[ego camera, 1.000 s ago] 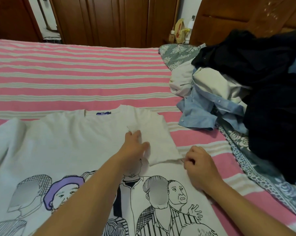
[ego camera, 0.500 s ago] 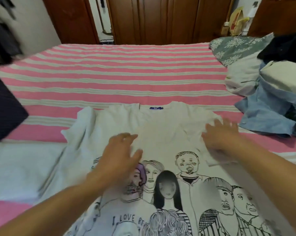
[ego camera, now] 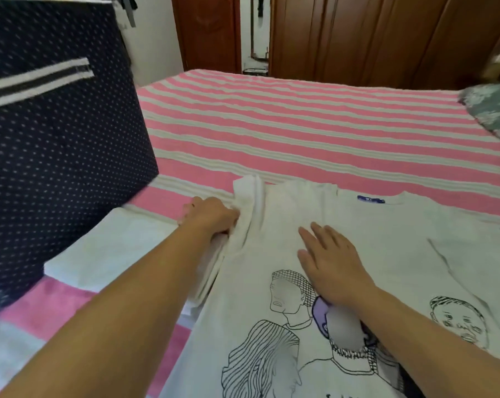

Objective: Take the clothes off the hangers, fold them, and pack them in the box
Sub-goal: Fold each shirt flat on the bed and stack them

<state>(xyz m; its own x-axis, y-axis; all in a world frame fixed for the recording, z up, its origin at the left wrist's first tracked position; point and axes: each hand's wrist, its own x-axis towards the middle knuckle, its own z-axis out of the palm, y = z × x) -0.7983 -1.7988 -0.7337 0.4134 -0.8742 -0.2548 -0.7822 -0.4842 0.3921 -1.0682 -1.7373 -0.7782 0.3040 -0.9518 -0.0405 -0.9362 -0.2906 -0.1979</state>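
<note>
A white T-shirt [ego camera: 386, 242] with line-drawn figures lies flat on the pink-striped bed [ego camera: 300, 133], its blue neck label at the far edge. My left hand [ego camera: 211, 215] grips the bunched left sleeve at the shirt's left side. My right hand [ego camera: 329, 259] lies flat, fingers straight, pressing the chest of the shirt just above the print. The right sleeve is folded in over the shirt's right part. A dark blue dotted fabric box [ego camera: 56, 139] with a striped handle stands at the left, close to the shirt.
Some white cloth [ego camera: 108, 254] lies on the bed between the box and the shirt. A floral pillow [ego camera: 493, 113] shows at the right edge. Wooden wardrobe doors [ego camera: 372, 38] stand behind the bed. The far part of the bed is bare striped sheet.
The view has swung left, bringing the box in and the clothes pile out. My left hand went from the shirt's chest to its left sleeve; my right hand moved from the right sleeve to the chest.
</note>
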